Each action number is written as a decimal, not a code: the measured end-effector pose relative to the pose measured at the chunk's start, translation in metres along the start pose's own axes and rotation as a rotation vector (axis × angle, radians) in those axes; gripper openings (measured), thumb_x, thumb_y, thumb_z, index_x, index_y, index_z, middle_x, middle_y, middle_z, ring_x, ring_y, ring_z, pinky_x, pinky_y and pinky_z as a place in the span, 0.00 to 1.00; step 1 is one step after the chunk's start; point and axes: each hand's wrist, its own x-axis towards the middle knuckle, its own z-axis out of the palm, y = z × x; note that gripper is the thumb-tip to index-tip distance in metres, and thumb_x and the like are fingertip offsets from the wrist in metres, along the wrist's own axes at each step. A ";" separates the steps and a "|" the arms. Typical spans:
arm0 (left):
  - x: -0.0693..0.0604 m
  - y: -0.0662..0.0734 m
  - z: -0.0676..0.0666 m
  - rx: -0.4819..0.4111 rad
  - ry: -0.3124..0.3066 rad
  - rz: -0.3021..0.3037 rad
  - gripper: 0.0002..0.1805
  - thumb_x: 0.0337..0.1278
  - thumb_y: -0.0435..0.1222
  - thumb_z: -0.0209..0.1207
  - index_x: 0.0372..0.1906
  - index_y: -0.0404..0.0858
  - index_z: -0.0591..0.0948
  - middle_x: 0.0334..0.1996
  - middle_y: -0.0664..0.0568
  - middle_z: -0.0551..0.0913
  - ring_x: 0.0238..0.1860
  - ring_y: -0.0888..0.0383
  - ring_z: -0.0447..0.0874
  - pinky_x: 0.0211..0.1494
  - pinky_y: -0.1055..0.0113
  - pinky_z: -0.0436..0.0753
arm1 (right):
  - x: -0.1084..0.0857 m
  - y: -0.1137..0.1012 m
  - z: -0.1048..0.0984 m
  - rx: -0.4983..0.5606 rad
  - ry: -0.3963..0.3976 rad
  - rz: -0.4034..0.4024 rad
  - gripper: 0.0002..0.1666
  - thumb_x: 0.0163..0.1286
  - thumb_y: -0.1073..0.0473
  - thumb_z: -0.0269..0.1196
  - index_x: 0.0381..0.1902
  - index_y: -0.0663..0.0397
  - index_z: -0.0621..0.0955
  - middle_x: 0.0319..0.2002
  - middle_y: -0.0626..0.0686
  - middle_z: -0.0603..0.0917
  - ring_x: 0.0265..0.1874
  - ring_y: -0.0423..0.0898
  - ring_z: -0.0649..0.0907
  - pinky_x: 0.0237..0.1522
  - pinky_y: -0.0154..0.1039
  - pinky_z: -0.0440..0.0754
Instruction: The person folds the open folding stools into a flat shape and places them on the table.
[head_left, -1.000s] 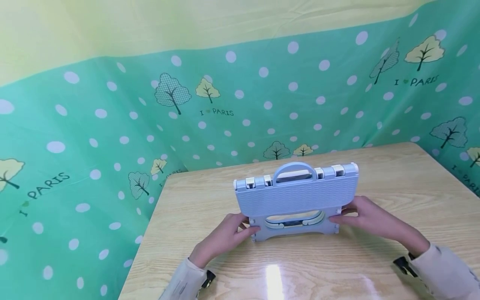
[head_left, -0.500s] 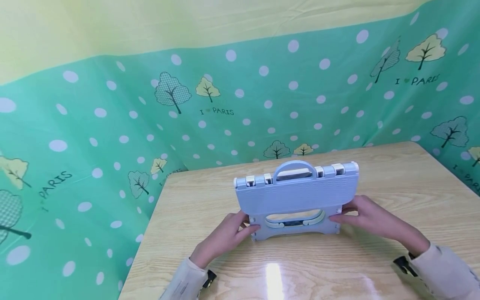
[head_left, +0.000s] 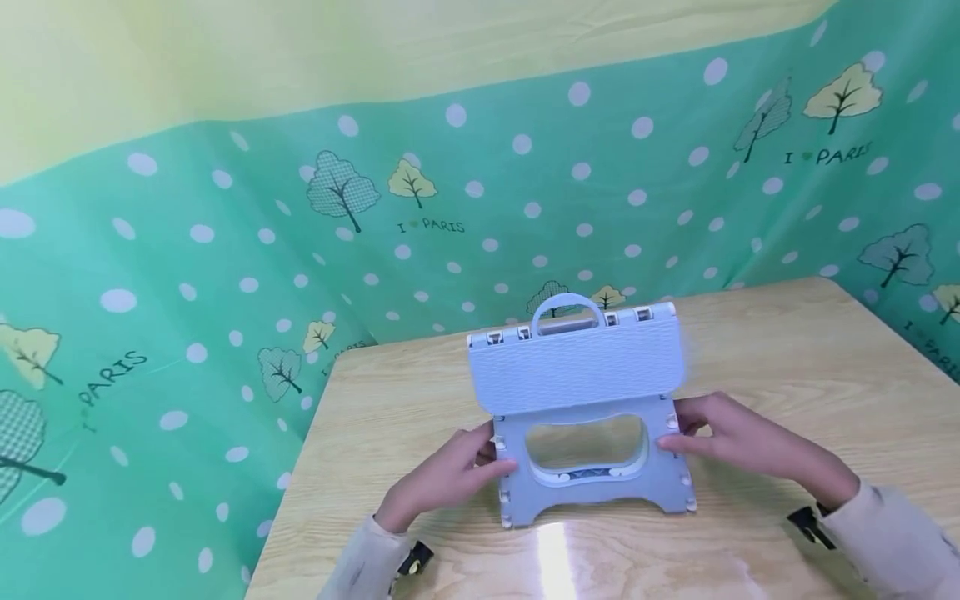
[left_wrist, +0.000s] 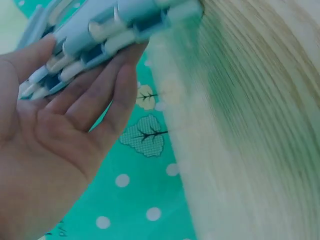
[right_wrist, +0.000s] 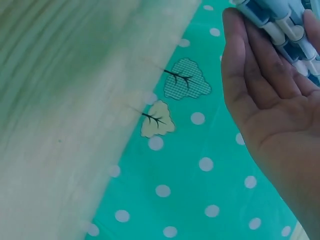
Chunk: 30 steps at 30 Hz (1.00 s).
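A light blue plastic folding stool (head_left: 577, 362) is held half folded over the table in the head view. Its textured top panel carries a looped handle (head_left: 562, 298) at the upper edge. Below that hangs a leg panel (head_left: 600, 492) with a large oval cutout. My left hand (head_left: 457, 471) grips the stool's left side, thumb on the front. On the opposite side my right hand (head_left: 731, 433) grips likewise, thumb in front. Both wrist views show fingers curled behind the hinged edge (left_wrist: 110, 37). The stool's far side is hidden.
The wooden table (head_left: 390, 392) extends around the stool. Behind and to the left hangs a green curtain (head_left: 225, 250) with white dots and trees. A bright light reflection (head_left: 555, 550) lies on the table near its front.
The stool has tilted, its lower end swinging toward me, so more of the leg panel and its cutout shows. The top panel has shifted slightly up and left. Both hands keep their grip.
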 end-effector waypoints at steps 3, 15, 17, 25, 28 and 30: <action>0.001 -0.009 0.002 -0.069 -0.060 -0.054 0.20 0.71 0.44 0.58 0.61 0.40 0.75 0.40 0.52 0.87 0.38 0.66 0.84 0.42 0.71 0.84 | 0.001 0.008 0.006 0.009 -0.025 0.008 0.11 0.73 0.54 0.63 0.30 0.50 0.79 0.23 0.37 0.78 0.23 0.32 0.75 0.23 0.32 0.76; 0.002 -0.031 0.017 -0.118 -0.225 -0.172 0.15 0.70 0.48 0.57 0.35 0.40 0.77 0.18 0.52 0.85 0.18 0.53 0.85 0.18 0.71 0.75 | -0.002 0.040 0.024 0.179 -0.238 0.049 0.17 0.77 0.56 0.57 0.26 0.52 0.75 0.17 0.44 0.76 0.16 0.33 0.72 0.19 0.31 0.73; 0.000 -0.031 0.019 -0.074 -0.230 -0.198 0.16 0.70 0.49 0.57 0.33 0.41 0.76 0.18 0.53 0.84 0.16 0.56 0.84 0.21 0.69 0.79 | -0.003 0.041 0.027 0.190 -0.255 0.053 0.18 0.77 0.55 0.57 0.25 0.53 0.74 0.16 0.44 0.76 0.16 0.33 0.72 0.19 0.31 0.73; 0.006 -0.023 0.020 0.107 -0.177 -0.211 0.19 0.67 0.53 0.59 0.28 0.44 0.76 0.16 0.56 0.81 0.16 0.62 0.80 0.22 0.73 0.76 | -0.001 0.034 0.020 0.016 -0.185 0.118 0.21 0.71 0.46 0.63 0.23 0.49 0.74 0.15 0.40 0.73 0.15 0.32 0.70 0.19 0.31 0.72; 0.009 -0.022 0.020 0.223 -0.135 -0.203 0.21 0.65 0.55 0.59 0.25 0.46 0.74 0.14 0.60 0.77 0.15 0.67 0.74 0.21 0.74 0.71 | -0.002 0.031 0.016 -0.082 -0.092 0.147 0.21 0.70 0.44 0.64 0.23 0.48 0.73 0.16 0.39 0.70 0.15 0.33 0.68 0.19 0.31 0.69; 0.008 -0.023 0.019 0.299 -0.071 -0.218 0.21 0.65 0.56 0.59 0.24 0.47 0.74 0.15 0.62 0.74 0.16 0.67 0.70 0.21 0.73 0.70 | -0.004 0.029 0.016 -0.169 0.008 0.165 0.19 0.71 0.46 0.64 0.25 0.47 0.74 0.18 0.39 0.70 0.17 0.34 0.68 0.20 0.31 0.70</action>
